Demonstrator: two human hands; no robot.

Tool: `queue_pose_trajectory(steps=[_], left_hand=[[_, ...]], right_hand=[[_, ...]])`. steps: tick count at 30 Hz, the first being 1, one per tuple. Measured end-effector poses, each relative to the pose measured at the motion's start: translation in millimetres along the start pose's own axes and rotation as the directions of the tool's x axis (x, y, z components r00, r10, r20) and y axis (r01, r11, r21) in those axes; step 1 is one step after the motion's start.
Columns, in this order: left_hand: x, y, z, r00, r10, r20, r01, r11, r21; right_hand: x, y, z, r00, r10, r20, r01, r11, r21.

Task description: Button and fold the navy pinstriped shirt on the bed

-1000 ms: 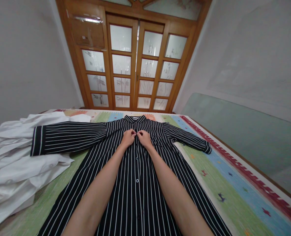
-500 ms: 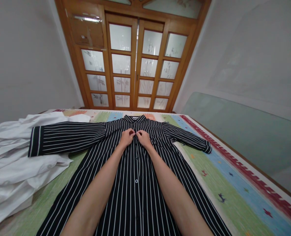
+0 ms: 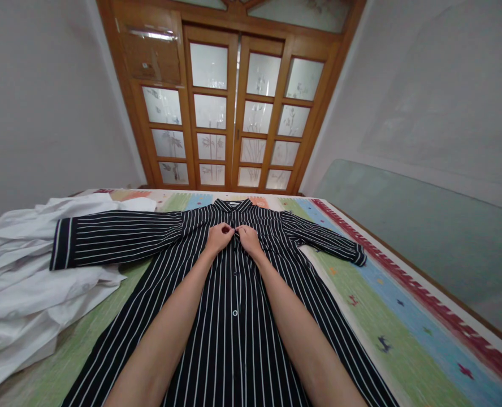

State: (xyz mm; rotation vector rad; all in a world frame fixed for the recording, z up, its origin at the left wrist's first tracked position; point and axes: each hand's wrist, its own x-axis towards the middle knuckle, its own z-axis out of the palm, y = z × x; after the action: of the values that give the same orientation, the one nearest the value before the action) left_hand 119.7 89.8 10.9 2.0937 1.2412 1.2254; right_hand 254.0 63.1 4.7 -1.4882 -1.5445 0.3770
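A black shirt with white stripes (image 3: pixel 208 339) lies spread out front side up, its collar at the far end and both sleeves stretched sideways. My left hand (image 3: pixel 219 236) pinches the shirt's front placket on the upper chest, thumb and forefinger curled into a ring. Right beside it, my right hand (image 3: pixel 247 238) pinches the same placket, the fingertips of both hands nearly meeting. Whatever button or hole lies between the fingertips is too small to make out. Lower down the placket a pale round button (image 3: pixel 234 312) shows.
Crumpled white clothing (image 3: pixel 17 294) is heaped at the left, partly beneath the shirt's left-hand sleeve. Under everything is a colourful patterned bed cover (image 3: pixel 403 316). A pale green headboard-like panel (image 3: pixel 403 226) runs along the right. Wooden glazed doors (image 3: pixel 234 113) stand beyond the far edge.
Both hands stay at the same spot on the placket, with only slight shifts of the fingers. The shirt lies as before.
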Motion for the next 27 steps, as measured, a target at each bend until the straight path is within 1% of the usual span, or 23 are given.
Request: queue_pose_trajectory(steps=[6, 16, 23, 27], left_hand=[[-1.0, 3.2, -1.8, 1.000, 0.006, 0.002, -0.006, 1.000, 0.010], [1.6, 2.8, -1.1, 0.998, -0.004, 0.066, 0.003, 1.000, 0.019], [2.9, 1.4, 0.5, 0.997, -0.002, 0.074, 0.001, 1.000, 0.018], [3.4, -0.8, -0.2, 0.998, -0.002, 0.069, 0.001, 1.000, 0.015]], right_hand=[[-1.4, -1.7, -1.9, 1.000, 0.007, 0.017, -0.008, 0.999, 0.038], [-2.8, -3.6, -5.0, 0.999, 0.018, 0.043, -0.021, 0.997, 0.077], [-2.8, -2.4, -5.0, 0.998, 0.034, 0.056, -0.038, 0.996, 0.079], [-3.0, -3.6, -4.2, 0.998, 0.044, 0.042, -0.046, 0.998, 0.053]])
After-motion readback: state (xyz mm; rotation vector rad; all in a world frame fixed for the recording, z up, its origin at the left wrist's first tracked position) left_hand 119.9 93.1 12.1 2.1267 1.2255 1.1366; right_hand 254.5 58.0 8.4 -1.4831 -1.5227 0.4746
